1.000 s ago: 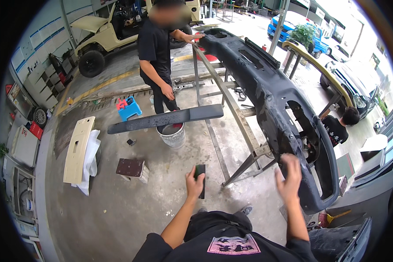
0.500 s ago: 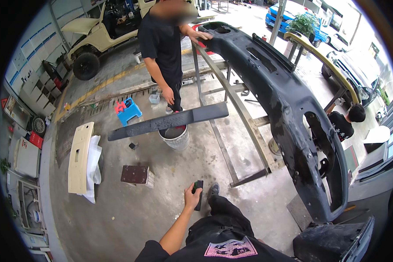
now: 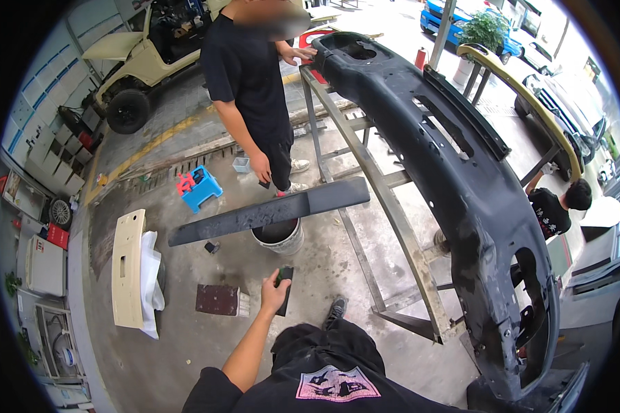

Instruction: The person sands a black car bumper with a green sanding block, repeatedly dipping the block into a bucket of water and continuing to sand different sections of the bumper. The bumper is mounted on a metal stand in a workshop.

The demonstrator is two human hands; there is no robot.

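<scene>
My left hand (image 3: 273,294) is closed round a flat black block (image 3: 286,292), with a bit of green showing by the fingers. The block is held upright in front of my legs, touching nothing else that I can see. My right hand is not in view. Ahead of the left hand, a long dark grey panel (image 3: 269,212) lies across a grey bucket (image 3: 287,242). To my right, a large black car bumper (image 3: 455,189) stretches along a metal stand (image 3: 391,221).
A co-worker (image 3: 251,89) stands beyond the bucket, one hand at the bumper's far end. Another person (image 3: 552,210) is at the right. On the floor are a maroon-topped box (image 3: 218,300), a cream panel (image 3: 127,275) and a blue stool (image 3: 202,191).
My view has shifted, and my left hand with the black block has moved left and forward, closer to the bucket. The co-worker still stands at the far end of the bumper.
</scene>
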